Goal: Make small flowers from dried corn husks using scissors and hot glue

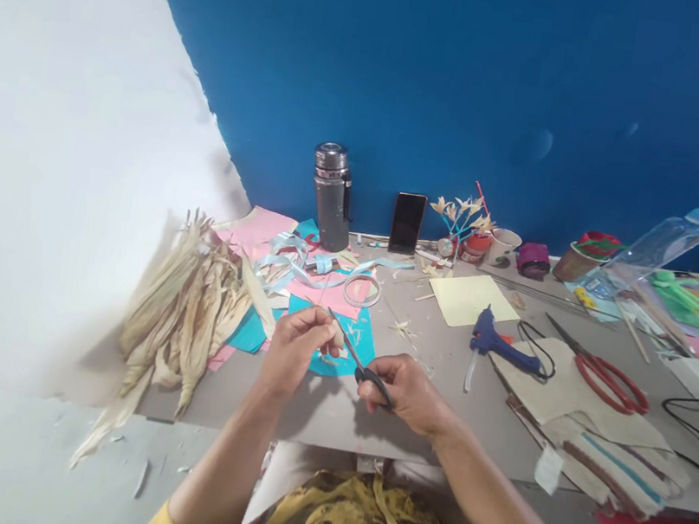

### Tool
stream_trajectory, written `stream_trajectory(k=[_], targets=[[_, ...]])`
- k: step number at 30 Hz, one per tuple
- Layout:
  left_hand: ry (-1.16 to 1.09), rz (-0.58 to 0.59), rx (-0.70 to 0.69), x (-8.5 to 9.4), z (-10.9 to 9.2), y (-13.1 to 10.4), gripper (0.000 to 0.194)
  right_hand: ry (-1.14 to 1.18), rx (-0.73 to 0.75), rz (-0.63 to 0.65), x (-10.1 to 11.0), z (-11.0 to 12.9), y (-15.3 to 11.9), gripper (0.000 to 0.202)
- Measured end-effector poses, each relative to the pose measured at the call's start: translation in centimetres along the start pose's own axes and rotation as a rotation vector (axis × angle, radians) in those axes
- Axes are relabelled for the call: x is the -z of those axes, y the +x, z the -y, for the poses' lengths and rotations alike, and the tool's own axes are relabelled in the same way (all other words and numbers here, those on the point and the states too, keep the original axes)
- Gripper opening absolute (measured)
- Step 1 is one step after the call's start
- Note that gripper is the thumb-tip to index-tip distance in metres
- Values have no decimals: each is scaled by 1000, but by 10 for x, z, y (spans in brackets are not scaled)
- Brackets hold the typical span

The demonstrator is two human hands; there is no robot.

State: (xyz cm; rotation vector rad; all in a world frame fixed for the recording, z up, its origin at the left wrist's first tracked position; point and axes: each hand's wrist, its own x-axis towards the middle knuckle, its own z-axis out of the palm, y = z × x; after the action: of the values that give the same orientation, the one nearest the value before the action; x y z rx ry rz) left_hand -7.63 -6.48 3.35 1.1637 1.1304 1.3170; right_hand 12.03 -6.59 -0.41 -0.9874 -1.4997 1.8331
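My right hand (405, 393) is closed round the black handles of a small pair of scissors (376, 383). Its blades point up and to the left, their tips close by the fingers of my left hand (303, 347). That hand is closed in a pinch; what sits between the fingertips is too small to make out. Beneath both hands lies a blue sheet of paper (354, 320) strewn with small pale scraps. A bundle of dried corn husks (193, 317) rests to the left of my left hand.
Behind stand a flask (331, 207), an upright phone (407, 223) and husk flowers (462, 213). A roll of tape (362, 290) lies ahead. On the right are a blue glue gun (499, 341), red-handled scissors (611, 382), folded cloth (542, 383) and a tilted plastic bottle (660, 247).
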Motion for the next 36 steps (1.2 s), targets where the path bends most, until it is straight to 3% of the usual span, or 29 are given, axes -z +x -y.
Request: stream_trajectory(k=[4,8,11,16,22,25,28,32,36], targets=[[-104,-38,50,5,-1,1,13,-201,-10,-70,3,2,6,43],[-184,-128,118,6,0,1,15,-819,-39,-286,0,2,16,31],[-224,-125,150,4,2,1,19,-1113,-112,-332,-5,1,20,17],[-242,-97,200,0,8,1,21,-1258,-142,-307,-12,5,22,28],[-300,-59,255,-7,14,3,24,-1340,-93,-258,-19,22,26,20],[-329,-80,282,-9,20,5,24,-1321,-128,-211,-16,23,33,21],[-369,-95,312,-9,26,6,24,-1186,-63,-132,0,20,38,22],[-478,-97,400,-14,32,7,23,-725,123,-141,26,17,31,27],[-583,-55,454,-34,33,8,24,-251,267,-193,27,19,25,41]])
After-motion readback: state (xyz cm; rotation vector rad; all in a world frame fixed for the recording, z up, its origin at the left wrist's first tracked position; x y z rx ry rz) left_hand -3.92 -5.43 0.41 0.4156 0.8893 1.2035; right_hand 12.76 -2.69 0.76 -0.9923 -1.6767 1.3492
